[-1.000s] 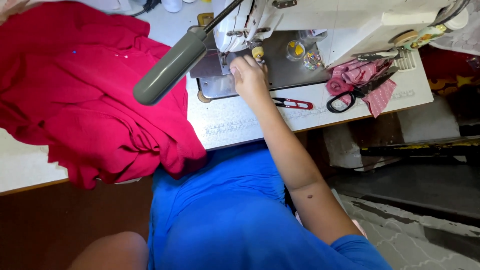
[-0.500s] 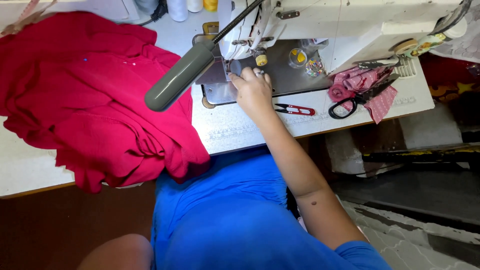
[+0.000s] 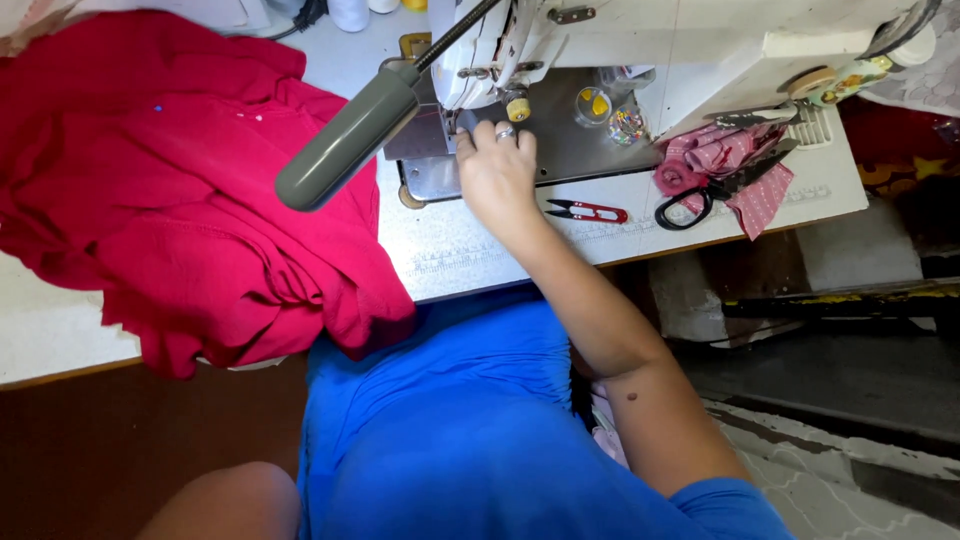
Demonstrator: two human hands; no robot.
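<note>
Head view shows the right hand [image 3: 497, 178] at the sewing machine's [image 3: 600, 50] needle area, fingers [image 3: 505, 140] curled, whether pinching anything I cannot tell; the left hand is out of view. Working well here likely means steady, small fingertip movements, clear of the red snips [image 3: 588, 211] on the bench [image 3: 480, 250].
</note>
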